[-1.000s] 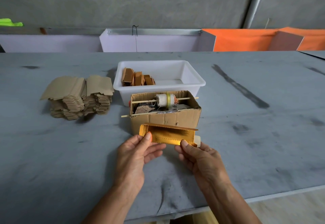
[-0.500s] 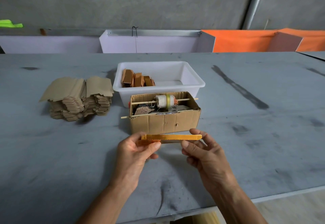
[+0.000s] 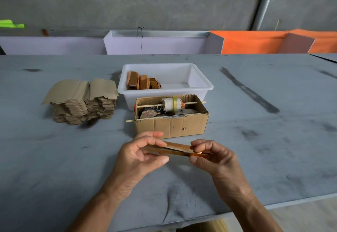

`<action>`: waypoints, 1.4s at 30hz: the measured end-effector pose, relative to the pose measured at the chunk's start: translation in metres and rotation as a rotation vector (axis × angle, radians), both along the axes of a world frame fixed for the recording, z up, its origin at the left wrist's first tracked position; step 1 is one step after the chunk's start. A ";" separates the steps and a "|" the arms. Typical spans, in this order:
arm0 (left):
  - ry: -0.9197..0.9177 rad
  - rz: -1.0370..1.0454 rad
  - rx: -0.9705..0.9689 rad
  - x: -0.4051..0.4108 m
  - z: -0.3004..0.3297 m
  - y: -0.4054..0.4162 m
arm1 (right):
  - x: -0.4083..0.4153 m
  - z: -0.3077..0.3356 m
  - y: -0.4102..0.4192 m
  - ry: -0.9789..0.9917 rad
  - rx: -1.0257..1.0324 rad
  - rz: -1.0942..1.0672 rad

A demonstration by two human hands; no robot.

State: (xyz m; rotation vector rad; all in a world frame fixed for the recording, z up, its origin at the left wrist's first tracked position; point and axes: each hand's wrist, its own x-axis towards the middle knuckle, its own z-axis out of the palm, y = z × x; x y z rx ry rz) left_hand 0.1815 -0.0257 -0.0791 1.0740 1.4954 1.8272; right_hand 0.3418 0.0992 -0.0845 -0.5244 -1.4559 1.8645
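Observation:
A flat, folded gold card piece (image 3: 177,149) hangs just above the grey table (image 3: 54,168), edge-on to me and tilted down to the right. My left hand (image 3: 140,156) pinches its left end between thumb and fingers. My right hand (image 3: 212,156) pinches its right end the same way. Both hands are in front of an open cardboard box (image 3: 171,127) that holds a thread spool (image 3: 171,104) on a thin wooden stick.
Behind the box stands a white plastic tub (image 3: 200,84) with several folded brown pieces (image 3: 143,82) at its left side. A stack of flat brown card blanks (image 3: 82,100) lies to the left. The table's near edge runs below my forearms.
The gold piece was open with its shiny inside facing me; it has been folded flat and lowered toward me. Both hands moved down and now grip its ends.

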 end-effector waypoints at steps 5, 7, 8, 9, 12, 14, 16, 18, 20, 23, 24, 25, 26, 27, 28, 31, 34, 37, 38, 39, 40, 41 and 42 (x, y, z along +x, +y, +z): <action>0.189 0.094 -0.033 0.000 -0.002 0.003 | -0.001 -0.001 -0.001 -0.030 0.055 -0.005; 0.249 0.122 -0.047 -0.002 -0.005 0.004 | -0.002 -0.002 -0.001 -0.055 0.068 -0.017; 0.259 0.129 -0.051 -0.002 -0.006 0.004 | -0.002 -0.002 -0.001 -0.065 0.073 -0.022; 0.263 0.136 -0.054 -0.003 -0.007 0.004 | -0.002 -0.002 -0.001 -0.071 0.076 -0.026; 0.267 0.151 -0.053 -0.002 -0.009 0.003 | -0.002 -0.004 -0.002 -0.084 0.077 -0.044; 0.267 0.164 -0.055 -0.001 -0.009 0.004 | -0.004 -0.006 -0.003 -0.097 0.079 -0.062; 0.250 0.177 -0.065 0.001 -0.009 0.004 | -0.005 -0.007 -0.004 -0.105 0.072 -0.079; 0.224 0.189 -0.077 0.003 -0.009 0.004 | -0.006 -0.007 -0.005 -0.103 0.061 -0.089; 0.203 0.201 -0.086 0.004 -0.010 0.004 | -0.008 -0.006 -0.006 -0.092 0.044 -0.094; 0.194 0.223 -0.088 0.005 -0.011 0.004 | -0.010 -0.007 -0.008 -0.071 0.021 -0.106; 0.181 0.234 -0.085 0.005 -0.011 0.005 | -0.011 -0.008 -0.008 -0.068 0.013 -0.110; 0.164 0.244 -0.083 0.006 -0.011 0.006 | -0.011 -0.008 -0.009 -0.068 0.006 -0.113; 0.151 0.253 -0.084 0.006 -0.011 0.007 | -0.011 -0.009 -0.009 -0.070 0.002 -0.114; 0.142 0.257 -0.088 0.007 -0.012 0.007 | -0.011 -0.009 -0.009 -0.074 0.003 -0.114; 0.135 0.259 -0.094 0.006 -0.012 0.007 | -0.011 -0.009 -0.009 -0.077 0.006 -0.113; 0.130 0.263 -0.094 0.006 -0.013 0.007 | -0.011 -0.008 -0.010 -0.084 0.013 -0.108; 0.126 0.315 -0.098 0.007 -0.012 0.010 | -0.011 -0.007 -0.010 -0.103 0.024 -0.101; 0.039 0.365 -0.168 0.006 -0.011 0.014 | -0.010 -0.007 -0.011 -0.114 0.011 -0.085; 0.011 0.366 -0.187 0.006 -0.011 0.015 | -0.010 -0.007 -0.012 -0.120 0.007 -0.085; -0.010 0.362 -0.199 0.006 -0.009 0.015 | -0.010 -0.006 -0.012 -0.129 0.001 -0.093; -0.031 0.355 -0.203 0.007 -0.008 0.015 | -0.011 -0.006 -0.012 -0.138 -0.011 -0.107; -0.048 0.346 -0.205 0.008 -0.007 0.015 | -0.011 -0.006 -0.012 -0.150 -0.025 -0.125; -0.061 0.338 -0.208 0.008 -0.005 0.016 | -0.012 -0.006 -0.012 -0.170 -0.033 -0.140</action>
